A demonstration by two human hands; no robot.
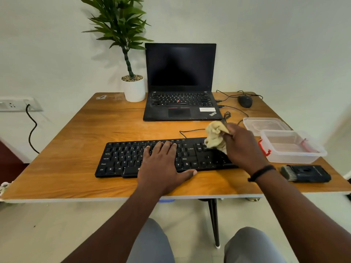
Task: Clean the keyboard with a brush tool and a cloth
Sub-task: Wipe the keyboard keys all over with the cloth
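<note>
Right hand [244,147] is pinching the cloth [215,136], soft and light, bunched w/ slack hanging; left hand [164,162] is lying flat, steadying the light keyboard [121,158].

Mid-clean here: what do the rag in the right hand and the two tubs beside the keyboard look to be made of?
Cloth, gripped by the right hand: soft beige woven or knit fabric, matte, bunched into limp folds. Tubs: clear, slightly frosted plastic, probably rigid; you see the table through the walls. The nearer has red clip latches.
</note>
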